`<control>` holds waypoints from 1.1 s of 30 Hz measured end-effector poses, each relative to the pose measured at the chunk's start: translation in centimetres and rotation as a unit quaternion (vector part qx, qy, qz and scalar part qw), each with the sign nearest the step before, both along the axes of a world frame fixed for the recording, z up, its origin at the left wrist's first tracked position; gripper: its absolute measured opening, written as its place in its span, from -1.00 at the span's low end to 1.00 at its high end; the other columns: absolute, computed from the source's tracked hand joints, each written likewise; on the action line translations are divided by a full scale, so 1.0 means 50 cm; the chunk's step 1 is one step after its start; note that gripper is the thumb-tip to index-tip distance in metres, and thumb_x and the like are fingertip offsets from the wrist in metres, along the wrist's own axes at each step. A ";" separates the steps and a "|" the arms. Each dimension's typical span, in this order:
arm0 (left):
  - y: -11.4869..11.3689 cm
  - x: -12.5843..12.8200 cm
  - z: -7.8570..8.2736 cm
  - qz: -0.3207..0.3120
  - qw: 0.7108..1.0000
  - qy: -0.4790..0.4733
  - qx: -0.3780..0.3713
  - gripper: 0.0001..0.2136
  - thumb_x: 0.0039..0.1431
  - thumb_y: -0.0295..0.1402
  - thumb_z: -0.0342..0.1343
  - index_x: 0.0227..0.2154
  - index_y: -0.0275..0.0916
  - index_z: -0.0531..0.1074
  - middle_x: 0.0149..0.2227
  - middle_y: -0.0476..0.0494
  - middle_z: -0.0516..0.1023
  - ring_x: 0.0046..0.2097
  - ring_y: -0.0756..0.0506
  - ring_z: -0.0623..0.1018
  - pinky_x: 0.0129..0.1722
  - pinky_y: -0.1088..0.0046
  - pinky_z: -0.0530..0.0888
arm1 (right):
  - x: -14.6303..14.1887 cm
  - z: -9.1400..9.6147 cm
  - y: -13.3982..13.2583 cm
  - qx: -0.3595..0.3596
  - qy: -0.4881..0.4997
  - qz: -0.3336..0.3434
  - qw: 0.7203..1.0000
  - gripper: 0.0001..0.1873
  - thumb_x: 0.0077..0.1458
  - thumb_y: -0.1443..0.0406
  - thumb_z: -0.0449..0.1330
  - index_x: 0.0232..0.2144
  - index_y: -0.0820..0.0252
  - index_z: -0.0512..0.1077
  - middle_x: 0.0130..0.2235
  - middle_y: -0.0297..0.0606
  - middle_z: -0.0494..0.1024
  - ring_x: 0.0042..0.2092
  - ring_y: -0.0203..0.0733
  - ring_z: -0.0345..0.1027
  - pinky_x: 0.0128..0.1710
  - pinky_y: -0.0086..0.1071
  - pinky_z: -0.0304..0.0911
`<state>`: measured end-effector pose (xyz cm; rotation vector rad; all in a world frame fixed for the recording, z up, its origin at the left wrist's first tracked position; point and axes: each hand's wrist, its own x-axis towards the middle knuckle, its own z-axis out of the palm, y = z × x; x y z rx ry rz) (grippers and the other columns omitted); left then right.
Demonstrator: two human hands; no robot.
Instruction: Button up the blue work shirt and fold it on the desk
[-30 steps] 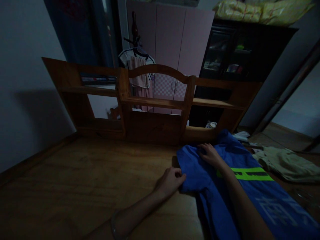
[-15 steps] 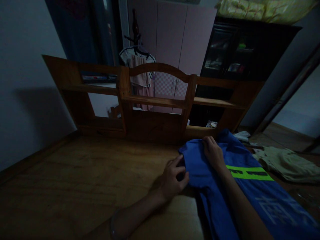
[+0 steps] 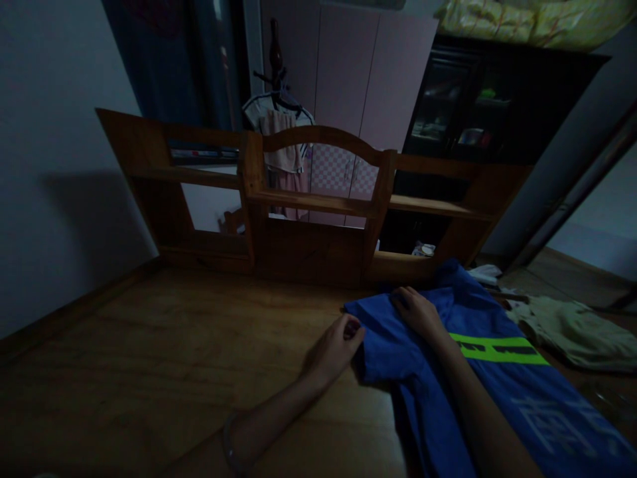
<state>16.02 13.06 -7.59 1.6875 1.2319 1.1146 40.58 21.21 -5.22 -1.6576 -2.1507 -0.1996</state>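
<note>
A blue short-sleeved shirt lies spread over the right part of the wooden surface, with a yellow-green band and pale lettering across it. My left hand pinches the open edge of its sleeve, thumb and fingertips pressed together at the hem. On the upper side of that sleeve, my right hand has its fingers bent on the cloth, gripping it near the fold. My right forearm lies across the shirt and hides part of it.
A wooden headboard with shelves stands along the far edge. The wall is at the left. Light-coloured clothing lies to the right. Behind stand a coat rack with clothes, a pink wardrobe and a dark cabinet.
The sleeve's upper hem corner has shifted left and slightly down, and its fabric has changed shape. My left hand has closed into a tighter pinch; my right hand has moved slightly left and down.
</note>
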 end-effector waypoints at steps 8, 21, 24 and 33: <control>-0.018 0.006 0.010 -0.050 0.998 -0.041 -0.012 -0.53 0.13 -0.22 0.10 0.12 -0.01 0.24 -0.05 -0.10 0.50 -0.04 -0.10 0.48 -0.06 0.41 0.39 | -0.003 0.002 -0.001 0.001 -0.004 -0.009 1.000 -0.74 0.21 0.18 0.02 -0.11 0.07 0.39 -0.12 -0.23 0.45 -0.21 -0.19 0.40 -0.30 -0.42 0.17; -0.006 0.014 -0.035 -0.040 0.998 0.051 0.001 -0.80 0.05 -0.24 0.13 -0.34 -0.19 0.57 -0.38 -0.11 0.58 -0.33 -0.10 0.51 -0.33 0.44 0.38 | -0.005 0.002 -0.004 0.001 -0.009 -0.011 1.000 -0.78 0.19 0.25 0.04 -0.14 0.06 0.42 -0.14 -0.24 0.44 -0.23 -0.21 0.39 -0.32 -0.44 0.16; -0.008 0.012 -0.035 -0.029 0.997 0.071 0.015 -0.81 0.04 -0.22 0.13 -0.36 -0.15 0.58 -0.40 -0.10 0.58 -0.35 -0.10 0.50 -0.34 0.45 0.36 | -0.006 0.003 -0.004 -0.003 -0.014 -0.008 1.000 -0.78 0.19 0.26 0.04 -0.14 0.04 0.42 -0.13 -0.25 0.44 -0.23 -0.22 0.39 -0.32 -0.44 0.16; -0.016 0.010 -0.023 -0.035 0.992 0.113 0.045 -0.83 0.07 -0.25 0.09 -0.36 -0.12 0.57 -0.44 -0.07 0.55 -0.35 -0.10 0.48 -0.35 0.44 0.33 | -0.009 0.005 -0.009 -0.020 -0.029 -0.006 0.999 -0.76 0.22 0.25 -0.01 -0.14 0.07 0.41 -0.15 -0.24 0.44 -0.21 -0.21 0.40 -0.31 -0.43 0.15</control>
